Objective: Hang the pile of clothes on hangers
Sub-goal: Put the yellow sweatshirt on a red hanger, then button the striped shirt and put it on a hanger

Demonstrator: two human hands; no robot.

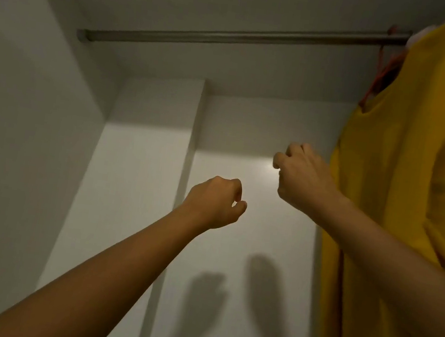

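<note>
White closet wall, round silver metal rod up top. Yellow fabric garment hangs on thin red hanger at rod's right end, cut off by frame edge. Left hand and right hand raised, apart, fingers curled, empty.

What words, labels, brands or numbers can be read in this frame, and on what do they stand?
None: no text can be read in this view.
The yellow garment is plain fabric, with no print or tag showing.
The metal rail, the red hanger and the white closet wall bear no marking.
</note>
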